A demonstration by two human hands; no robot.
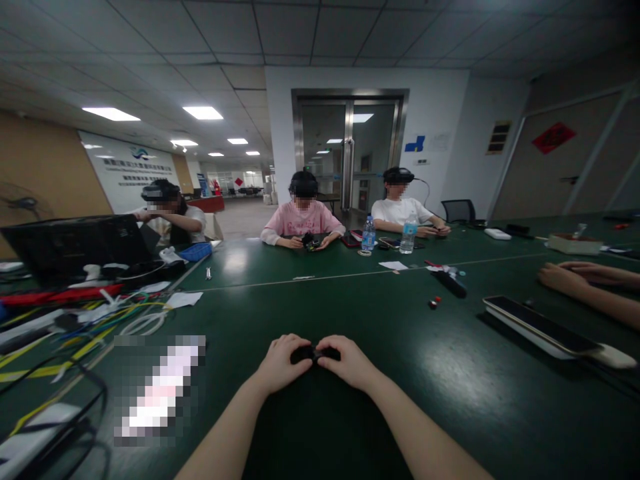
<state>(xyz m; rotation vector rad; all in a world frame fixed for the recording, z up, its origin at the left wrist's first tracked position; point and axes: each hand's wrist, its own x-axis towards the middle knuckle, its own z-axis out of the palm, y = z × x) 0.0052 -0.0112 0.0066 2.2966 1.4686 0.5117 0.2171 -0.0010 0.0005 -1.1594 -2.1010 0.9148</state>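
My left hand (281,363) and my right hand (351,363) meet just above the dark green table, fingertips almost touching. Between them is a small black object (301,354), gripped from both sides with thumbs and curled fingers. Its exact kind is hard to make out, since the fingers cover much of it. Whether it is one piece or two pieces pressed together, I cannot tell.
Cables (145,323) and a pixelated bright item (163,390) lie to my left. On the right are a phone (540,323) on a white stand and another person's hands (565,279). Water bottles (409,235) stand across the green table (450,413), before people wearing headsets.
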